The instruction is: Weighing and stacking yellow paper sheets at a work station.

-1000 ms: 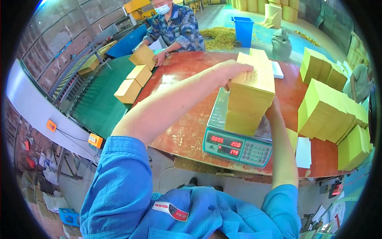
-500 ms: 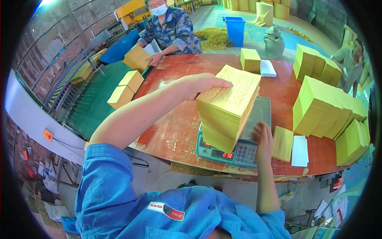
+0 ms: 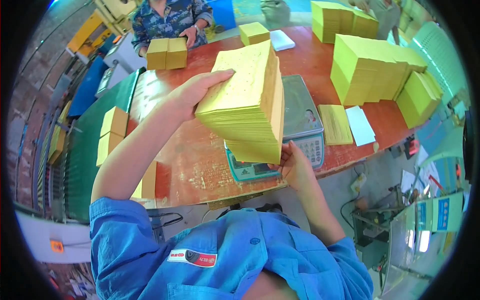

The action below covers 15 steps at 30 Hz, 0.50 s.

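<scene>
My left hand (image 3: 202, 90) is closed on a thick stack of yellow paper (image 3: 245, 82), with the thumb on its upper face. The sheets have rows of punched marks, and the stack hangs tilted above a digital scale (image 3: 300, 117), covering part of its pan and display. My right hand (image 3: 294, 165) is at the stack's lower right corner. Its fingers are apart and slightly bent, and the fingertips seem to touch the corner without gripping it. Right of the scale lie a thin yellow pad (image 3: 335, 125) and white sheets (image 3: 361, 125).
Tall yellow stacks (image 3: 367, 70) stand at the right of the red table (image 3: 190, 165). A small stack (image 3: 254, 34) sits at the back. Across the table, a person (image 3: 170, 20) handles two bundles (image 3: 166, 54). A green conveyor belt (image 3: 90, 160) runs along the left.
My view has shifted right and down. My right hand has come in to the held stack's lower corner. The person opposite has brought bundles onto the table.
</scene>
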Motion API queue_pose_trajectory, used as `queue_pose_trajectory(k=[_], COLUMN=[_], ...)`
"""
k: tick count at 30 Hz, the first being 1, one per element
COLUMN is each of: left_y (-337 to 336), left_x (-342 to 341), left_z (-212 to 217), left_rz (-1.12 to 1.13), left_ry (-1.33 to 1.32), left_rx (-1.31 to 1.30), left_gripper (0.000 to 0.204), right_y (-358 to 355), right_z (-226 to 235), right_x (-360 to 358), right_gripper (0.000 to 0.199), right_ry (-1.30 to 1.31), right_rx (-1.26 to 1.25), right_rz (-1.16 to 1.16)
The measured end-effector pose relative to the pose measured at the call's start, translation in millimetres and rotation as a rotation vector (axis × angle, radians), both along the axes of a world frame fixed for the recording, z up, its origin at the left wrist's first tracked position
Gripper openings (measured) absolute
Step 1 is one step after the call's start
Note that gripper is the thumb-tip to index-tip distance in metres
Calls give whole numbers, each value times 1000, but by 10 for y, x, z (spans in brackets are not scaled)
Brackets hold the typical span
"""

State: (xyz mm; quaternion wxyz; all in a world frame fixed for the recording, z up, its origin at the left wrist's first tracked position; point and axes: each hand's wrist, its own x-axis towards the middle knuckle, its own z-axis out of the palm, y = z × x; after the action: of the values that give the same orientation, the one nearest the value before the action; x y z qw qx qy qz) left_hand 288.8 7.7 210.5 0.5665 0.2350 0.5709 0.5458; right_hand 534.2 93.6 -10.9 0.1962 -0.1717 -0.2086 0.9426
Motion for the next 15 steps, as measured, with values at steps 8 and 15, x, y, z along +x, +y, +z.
queue_pose_trajectory(k=[8, 15], left_y=[-1256, -2166], left_x=[-627, -1266], left_z=[-975, -1897], left_rz=[203, 613], left_ry=[-328, -536], left_rx=[156, 381], left_gripper=[47, 46], right_y=[-479, -877], right_z=[600, 1154], right_x=[-237, -1310], right_gripper=[38, 42], right_ry=[-421, -446], right_rx=[361, 951], right_rz=[-69, -11])
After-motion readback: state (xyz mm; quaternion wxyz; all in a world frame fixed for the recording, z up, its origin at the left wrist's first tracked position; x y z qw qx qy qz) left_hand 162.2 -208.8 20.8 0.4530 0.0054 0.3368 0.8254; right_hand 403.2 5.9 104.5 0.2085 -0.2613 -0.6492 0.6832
